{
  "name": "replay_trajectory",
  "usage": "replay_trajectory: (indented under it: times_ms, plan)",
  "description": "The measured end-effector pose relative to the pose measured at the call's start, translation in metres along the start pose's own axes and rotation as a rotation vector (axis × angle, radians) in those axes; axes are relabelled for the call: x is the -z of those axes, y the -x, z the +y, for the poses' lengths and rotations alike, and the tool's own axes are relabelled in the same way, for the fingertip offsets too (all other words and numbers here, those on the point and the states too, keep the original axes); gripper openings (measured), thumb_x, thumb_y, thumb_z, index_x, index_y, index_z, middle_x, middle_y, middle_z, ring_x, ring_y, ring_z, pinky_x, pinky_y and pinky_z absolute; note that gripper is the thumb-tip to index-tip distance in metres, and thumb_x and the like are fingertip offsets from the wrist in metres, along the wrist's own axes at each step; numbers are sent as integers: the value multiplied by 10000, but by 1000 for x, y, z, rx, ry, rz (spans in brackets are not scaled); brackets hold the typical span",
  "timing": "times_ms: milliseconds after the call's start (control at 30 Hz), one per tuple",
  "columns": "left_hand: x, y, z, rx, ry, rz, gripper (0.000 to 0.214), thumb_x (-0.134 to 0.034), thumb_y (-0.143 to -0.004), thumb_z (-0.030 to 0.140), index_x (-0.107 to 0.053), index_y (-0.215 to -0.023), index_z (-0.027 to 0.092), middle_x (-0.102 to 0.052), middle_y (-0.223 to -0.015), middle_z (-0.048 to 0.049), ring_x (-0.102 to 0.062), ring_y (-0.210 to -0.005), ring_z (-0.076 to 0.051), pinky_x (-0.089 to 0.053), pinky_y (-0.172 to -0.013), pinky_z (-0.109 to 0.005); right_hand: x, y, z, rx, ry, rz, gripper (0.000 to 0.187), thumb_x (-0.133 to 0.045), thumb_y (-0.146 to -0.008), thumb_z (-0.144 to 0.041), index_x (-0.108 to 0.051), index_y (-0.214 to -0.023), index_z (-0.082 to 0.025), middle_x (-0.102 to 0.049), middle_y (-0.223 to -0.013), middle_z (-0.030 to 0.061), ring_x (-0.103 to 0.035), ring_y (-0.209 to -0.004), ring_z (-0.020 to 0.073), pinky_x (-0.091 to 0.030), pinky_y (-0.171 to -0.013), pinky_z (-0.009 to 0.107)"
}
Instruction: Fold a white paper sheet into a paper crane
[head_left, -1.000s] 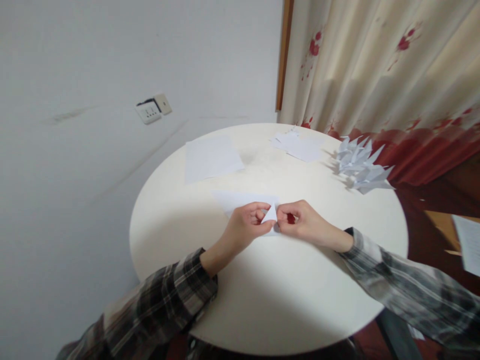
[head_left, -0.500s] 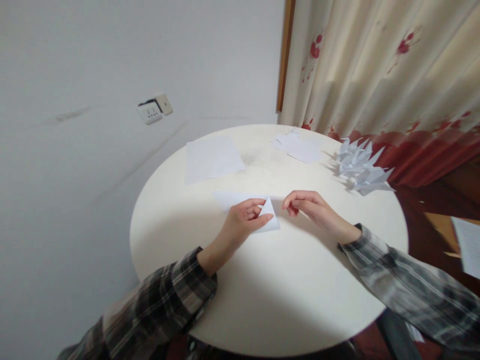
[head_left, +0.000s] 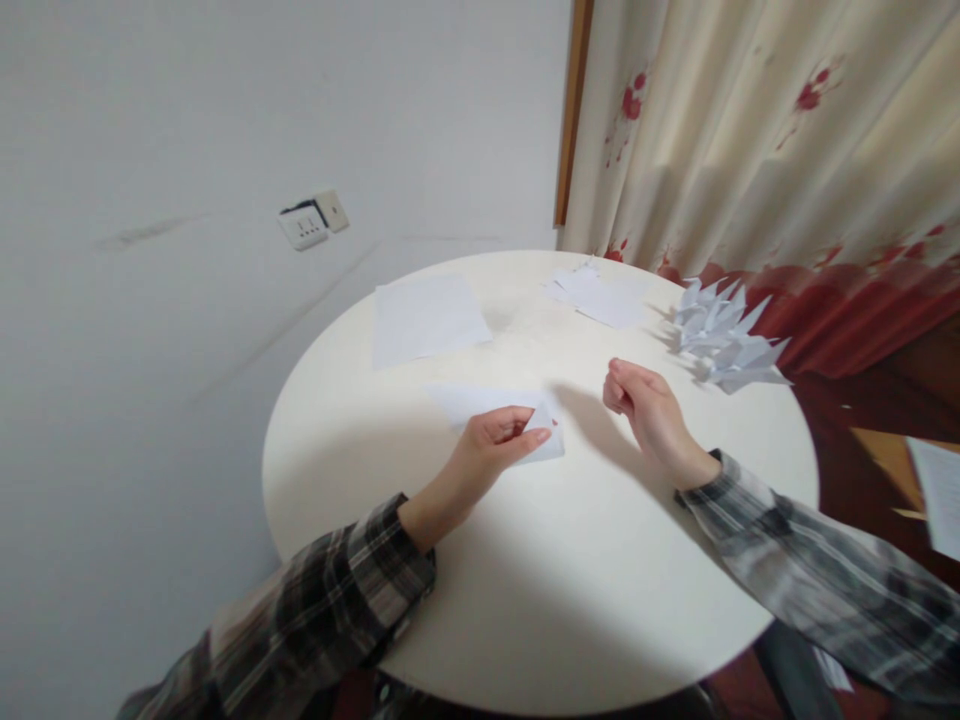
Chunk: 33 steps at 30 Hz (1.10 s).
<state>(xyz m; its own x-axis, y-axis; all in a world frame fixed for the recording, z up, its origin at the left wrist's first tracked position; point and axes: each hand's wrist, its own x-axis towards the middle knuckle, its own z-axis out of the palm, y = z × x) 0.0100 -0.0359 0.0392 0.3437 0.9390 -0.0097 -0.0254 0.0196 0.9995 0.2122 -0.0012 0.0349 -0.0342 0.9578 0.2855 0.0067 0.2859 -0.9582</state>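
Note:
My left hand [head_left: 496, 440] pinches a small folded white paper piece [head_left: 547, 437] against the round white table [head_left: 525, 600], fingers closed on it. Under and behind that piece lies a flat white sheet [head_left: 472, 400]. My right hand [head_left: 649, 412] is lifted off the table to the right of the paper, fingers curled in loosely with nothing visible in them. Both arms wear plaid sleeves.
A white sheet [head_left: 424, 318] lies at the table's far left and more paper [head_left: 600, 295] at the far middle. A pile of folded paper cranes [head_left: 724, 335] sits at the far right edge. A curtain [head_left: 750, 150] hangs behind; a wall socket [head_left: 311, 218] is on the left wall.
My right hand let go of the folded paper and moved right and up, away from it. My left hand kept its hold on the paper and barely shifted.

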Motion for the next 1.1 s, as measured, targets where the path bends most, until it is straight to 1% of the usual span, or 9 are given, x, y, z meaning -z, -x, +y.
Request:
replay_trajectory:
  times_ms: [100, 200, 300, 400, 467, 700, 867, 967, 1100]
  plan:
    - [0, 2, 0, -5, -11, -19, 229, -659, -728, 346, -681, -869, 167, -687, -842, -45, -617, -761, -156, -458, -705, -267, 5, -3, 3, 35, 33, 172, 485, -445, -846, -542, -320, -508, -218, -295, -466, -42, -307, -449, 102, -281, -467, 265]
    - [0, 2, 0, -7, -33, -38, 216, -648, -740, 344, -685, -864, 171, -676, -808, -36, -605, -734, -144, -444, -685, -252, 5, -5, 2, 134, 42, 200, 318, -585, -767, -509, -506, -698, -209, -556, -703, 22, -512, -641, 134, -413, -585, 267]
    - [-1, 2, 1, 2, -64, -59, 217, -643, -742, 348, -682, -848, 163, -656, -762, -25, -582, -681, -134, -425, -634, -240, -2, -2, -4, 151, -10, 9, 416, -699, -688, -412, -540, -1038, -254, -593, -1072, 54, -568, -893, 160, -458, -756, 303]
    - [-2, 1, 4, -1, -110, -76, 208, -630, -746, 340, -672, -818, 149, -628, -718, -13, -548, -630, -120, -394, -585, -227, -10, 6, -12, 58, -38, -219, 234, -602, -791, -384, -618, -941, -205, -642, -852, 38, -585, -783, 142, -455, -752, 305]
    - [-2, 0, 5, -12, -143, -84, 198, -620, -747, 331, -660, -790, 142, -604, -685, -5, -525, -605, -112, -374, -564, -224, -13, 12, -16, 27, -7, -317, 210, -581, -809, -381, -643, -832, -182, -634, -766, 31, -575, -737, 137, -449, -714, 294]
    - [-2, -5, 2, -62, -247, -101, 190, -605, -751, 334, -629, -729, 146, -551, -628, 14, -484, -572, -105, -360, -549, -226, -20, 17, -19, 109, 152, -301, 178, -623, -776, -346, -629, -727, -175, -588, -682, 14, -503, -655, 129, -386, -624, 278]
    - [-3, -4, 2, -24, -193, -105, 206, -611, -751, 348, -642, -745, 144, -571, -637, 4, -493, -569, -106, -365, -528, -217, -20, 16, -19, 80, 98, -281, 233, -545, -824, -391, -612, -749, -180, -591, -675, 15, -525, -652, 130, -413, -634, 279]
    - [-4, -1, 7, -7, -62, -63, 218, -630, -746, 356, -654, -798, 146, -592, -669, 1, -498, -561, -92, -359, -510, -195, -12, 14, -22, 72, 53, -443, 317, -496, -845, -459, -619, -935, -181, -640, -855, 53, -580, -820, 163, -447, -749, 311]
    - [-1, -2, 16, -20, 97, 154, 298, -658, -719, 395, -646, -875, 142, -587, -677, 0, -484, -528, -80, -359, -473, -175, 2, 14, -22, 104, 218, -708, 429, -683, -708, -433, -609, -1049, -183, -634, -1055, 67, -560, -990, 200, -411, -889, 346]
